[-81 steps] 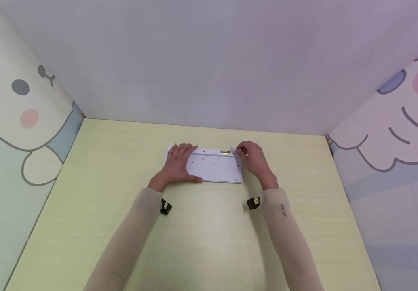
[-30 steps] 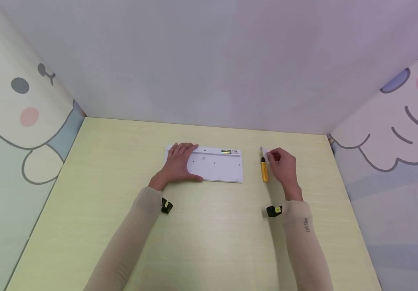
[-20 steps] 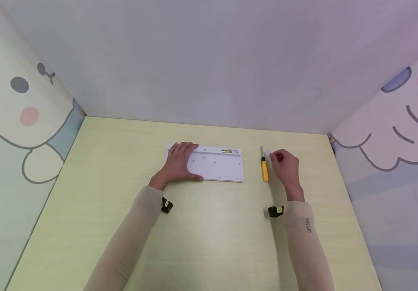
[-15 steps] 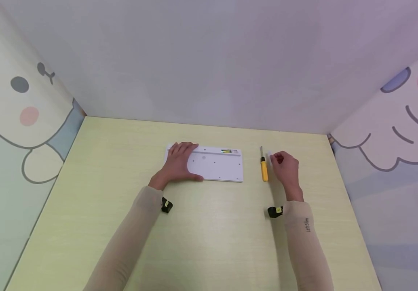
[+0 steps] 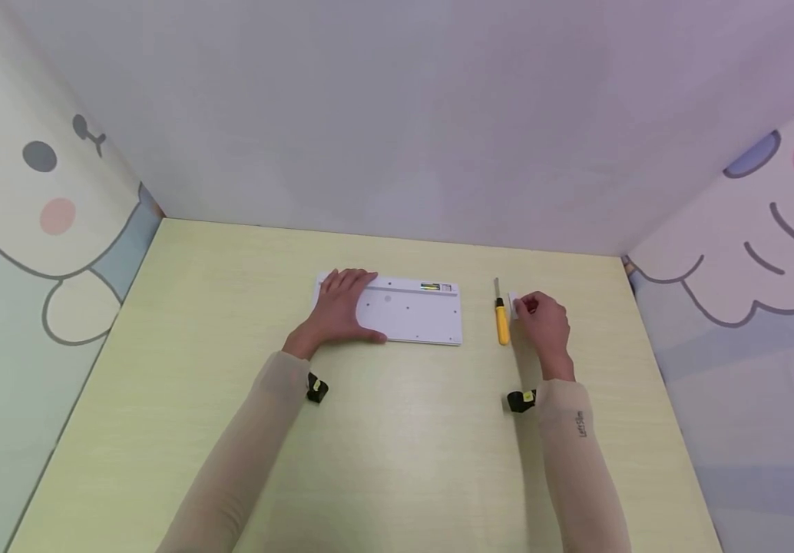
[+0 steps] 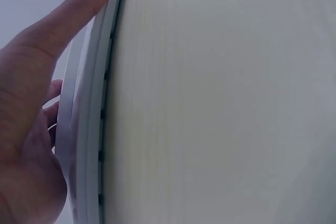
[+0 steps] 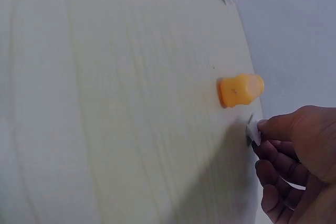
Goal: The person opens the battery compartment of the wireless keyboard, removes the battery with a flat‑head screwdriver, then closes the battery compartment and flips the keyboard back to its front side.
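A white keyboard lies underside up, long side toward me. Its battery compartment is uncovered, showing a battery. My left hand holds the keyboard's left part, fingers over the far side, thumb along the near edge; in the left wrist view the thumb presses that edge. To the right, my right hand pinches a small white battery cover between thumb and fingers, close to the tabletop. In the right wrist view part of the cover is hidden by the fingertips.
Between the keyboard and my right hand lies a screwdriver with a yellow handle, its metal shaft pointing away. A grey wall rises behind the pale wooden table. Side walls carry cartoon figures.
My right hand has left the battery compartment and moved right past the screwdriver with the cover, then shifted slightly toward me. My left hand stays on the keyboard.
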`<move>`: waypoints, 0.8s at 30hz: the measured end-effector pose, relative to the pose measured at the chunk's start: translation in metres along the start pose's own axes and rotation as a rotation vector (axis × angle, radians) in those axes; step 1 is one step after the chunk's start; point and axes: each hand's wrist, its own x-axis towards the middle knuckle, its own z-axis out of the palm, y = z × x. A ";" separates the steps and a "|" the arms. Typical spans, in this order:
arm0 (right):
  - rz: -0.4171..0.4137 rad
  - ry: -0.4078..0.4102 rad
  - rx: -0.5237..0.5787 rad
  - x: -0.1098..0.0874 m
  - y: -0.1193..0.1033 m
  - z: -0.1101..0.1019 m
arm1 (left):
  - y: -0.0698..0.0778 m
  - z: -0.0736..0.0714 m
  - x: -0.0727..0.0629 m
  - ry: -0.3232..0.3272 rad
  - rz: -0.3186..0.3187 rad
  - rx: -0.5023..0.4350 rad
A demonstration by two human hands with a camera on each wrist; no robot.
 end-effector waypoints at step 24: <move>-0.102 0.020 0.051 -0.010 -0.004 -0.003 | 0.003 -0.005 0.000 -0.016 0.013 -0.005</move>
